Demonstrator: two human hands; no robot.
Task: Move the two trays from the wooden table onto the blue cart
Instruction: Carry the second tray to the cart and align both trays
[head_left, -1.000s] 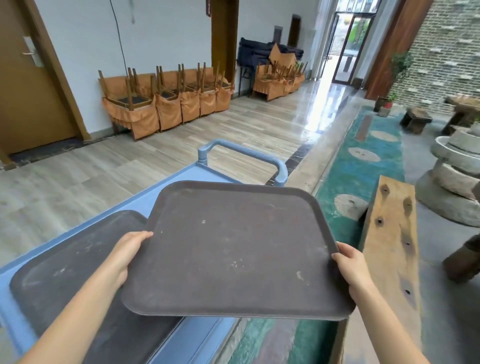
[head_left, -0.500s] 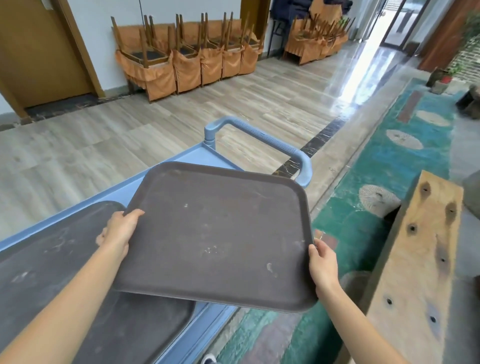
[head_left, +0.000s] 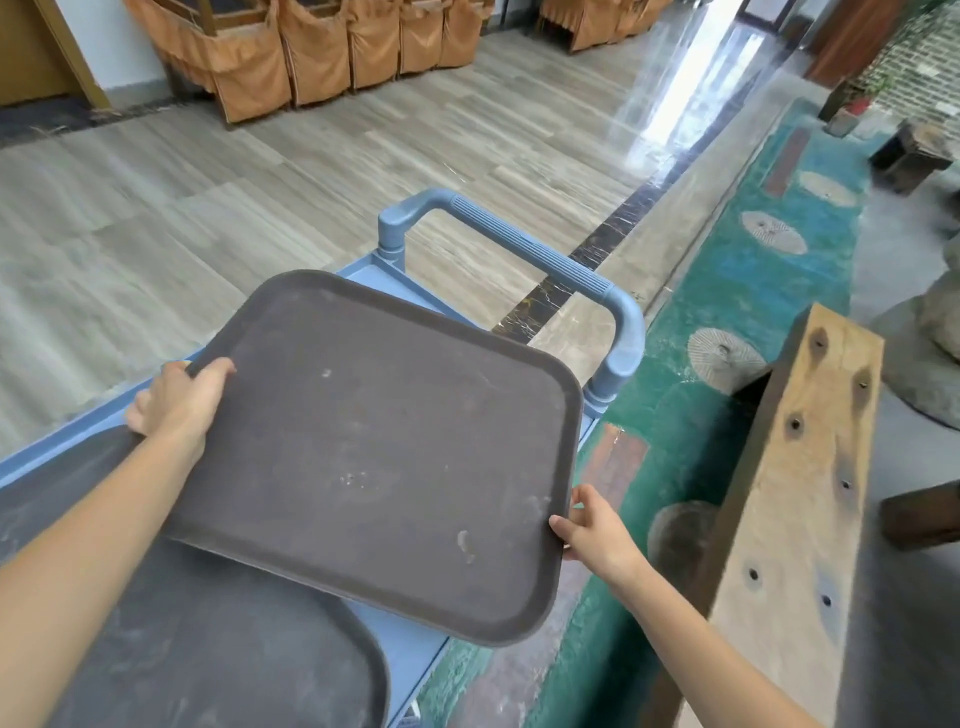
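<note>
I hold a dark brown tray (head_left: 374, 457) over the top of the blue cart (head_left: 410, 649). My left hand (head_left: 176, 400) grips its far left edge and my right hand (head_left: 597, 530) grips its near right edge. The tray lies tilted and partly covers a second dark tray (head_left: 208, 649), which rests flat on the cart at the lower left. The cart's blue handle (head_left: 524, 254) arches beyond the held tray. The wooden table (head_left: 795, 519) is a long plank at the right with nothing on it.
Stacked chairs in orange covers (head_left: 322, 57) line the far wall. A green painted strip with round stone inlays (head_left: 727, 353) runs between cart and plank. A dark stool (head_left: 914, 150) and stone pieces (head_left: 935, 332) stand at the right.
The tray has moved left and forward over the cart, and turned, its near edge now overlapping the other tray. My view has tipped further down.
</note>
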